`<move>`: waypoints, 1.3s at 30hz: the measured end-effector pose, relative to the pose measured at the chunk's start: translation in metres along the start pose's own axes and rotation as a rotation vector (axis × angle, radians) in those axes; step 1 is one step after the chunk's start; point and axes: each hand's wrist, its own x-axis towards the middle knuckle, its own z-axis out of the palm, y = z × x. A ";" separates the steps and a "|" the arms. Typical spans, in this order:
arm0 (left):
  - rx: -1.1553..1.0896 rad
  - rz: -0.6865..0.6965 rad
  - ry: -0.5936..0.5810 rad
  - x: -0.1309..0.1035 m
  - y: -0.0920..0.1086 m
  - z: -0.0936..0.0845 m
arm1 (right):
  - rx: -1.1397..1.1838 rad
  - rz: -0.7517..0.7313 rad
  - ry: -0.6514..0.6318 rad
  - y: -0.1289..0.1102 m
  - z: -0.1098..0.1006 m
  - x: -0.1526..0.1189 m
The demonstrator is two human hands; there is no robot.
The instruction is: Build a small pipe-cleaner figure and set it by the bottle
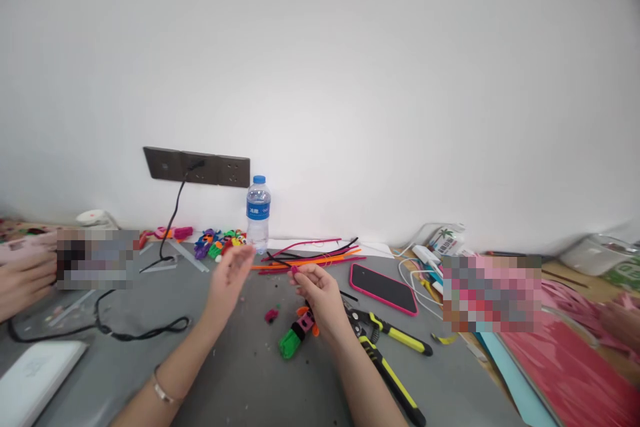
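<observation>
My right hand [317,290] pinches a small dark pink piece of pipe cleaner [294,270] between thumb and fingertips. To its left, my left hand [231,277] is raised with its fingers loosely apart and nothing visible in them. Below the right hand lies a small figure [295,337] of green, pink, black and orange fuzzy stems, partly hidden by that hand. A loose dark pink scrap [271,315] rests left of the figure. Behind my hands are several long orange, black and pink pipe cleaners [320,256] in a loose bundle.
Yellow-black pliers [395,333] lie right of my right wrist, near a pink-edged phone [383,289]. A water bottle [258,213] stands by the wall beside colourful pipe-cleaner pieces [215,243]. A black cable [115,333] crosses the left. Other people's hands [25,283] appear at both sides.
</observation>
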 end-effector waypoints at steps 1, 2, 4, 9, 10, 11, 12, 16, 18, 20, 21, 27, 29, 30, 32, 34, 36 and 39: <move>0.025 -0.008 -0.080 -0.005 0.002 0.005 | -0.023 -0.008 -0.008 0.000 0.002 -0.001; 0.053 -0.006 -0.140 -0.010 0.004 0.010 | -0.052 -0.023 -0.014 -0.001 0.004 -0.002; 0.069 -0.010 -0.249 -0.018 0.003 0.017 | -0.106 -0.056 -0.029 -0.001 0.008 -0.004; 0.050 -0.005 -0.283 -0.021 -0.001 0.019 | -0.147 -0.087 -0.106 0.002 0.014 -0.007; 0.058 -0.003 -0.277 -0.020 -0.001 0.018 | -0.151 -0.090 -0.118 0.003 0.015 -0.007; 0.071 -0.001 -0.274 -0.019 0.000 0.017 | -0.155 -0.092 -0.127 0.004 0.015 -0.007; 0.085 -0.001 -0.275 -0.018 0.001 0.016 | -0.161 -0.093 -0.135 0.005 0.014 -0.007; 0.107 -0.024 -0.300 -0.018 0.002 0.015 | -0.162 -0.093 -0.152 0.008 0.013 -0.006; 0.097 -0.045 -0.310 -0.018 0.001 0.015 | -0.153 -0.090 -0.155 0.008 0.013 -0.006; 0.099 -0.058 -0.315 -0.018 0.001 0.016 | -0.153 -0.085 -0.154 0.007 0.014 -0.006; 0.102 -0.060 -0.315 -0.018 0.000 0.016 | -0.157 -0.081 -0.153 0.006 0.014 -0.007; 0.102 -0.062 -0.342 -0.017 -0.003 0.016 | -0.184 -0.070 -0.163 0.001 0.015 -0.009; 0.100 -0.067 -0.346 -0.017 -0.004 0.016 | -0.189 -0.064 -0.167 0.001 0.015 -0.009; 0.095 -0.068 -0.346 -0.017 -0.005 0.016 | -0.188 -0.057 -0.168 0.001 0.015 -0.009; 0.075 -0.070 -0.345 -0.017 -0.005 0.015 | -0.178 -0.044 -0.166 0.001 0.015 -0.009; 0.053 -0.076 -0.344 -0.017 -0.005 0.015 | -0.175 -0.034 -0.167 0.001 0.015 -0.009; 0.040 -0.086 -0.343 -0.016 -0.004 0.015 | -0.178 -0.029 -0.167 0.000 0.015 -0.009; 0.051 -0.094 -0.350 -0.016 -0.002 0.015 | -0.177 -0.027 -0.161 -0.001 0.015 -0.010</move>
